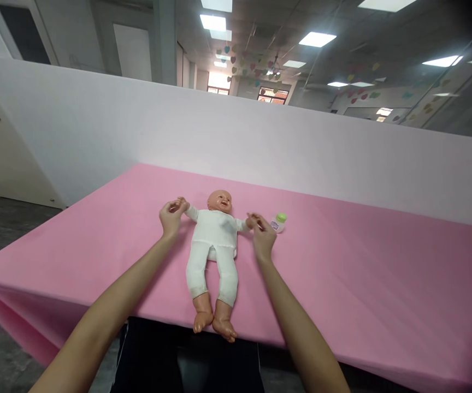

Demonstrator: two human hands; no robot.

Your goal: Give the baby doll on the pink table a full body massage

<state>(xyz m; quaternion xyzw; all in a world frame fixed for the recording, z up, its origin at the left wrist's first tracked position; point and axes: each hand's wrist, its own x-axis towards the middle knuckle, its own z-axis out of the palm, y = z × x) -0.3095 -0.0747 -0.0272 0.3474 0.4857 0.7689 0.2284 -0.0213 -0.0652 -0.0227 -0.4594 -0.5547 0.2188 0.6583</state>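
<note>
A baby doll with a white cloth body lies on its back on the pink-covered table, head toward the wall and bare feet at the front edge. My left hand is closed on the doll's hand at the left, and that arm is stretched outward. On the other side my right hand grips the doll's other hand between thumb and fingers. A small clear bottle with a green cap stands or lies just beyond my right hand; which of the two is unclear.
Behind the table runs a low white wall with glass above it. A door with a handle is at the far left. The pink cloth hangs over the table's front edge, above my legs.
</note>
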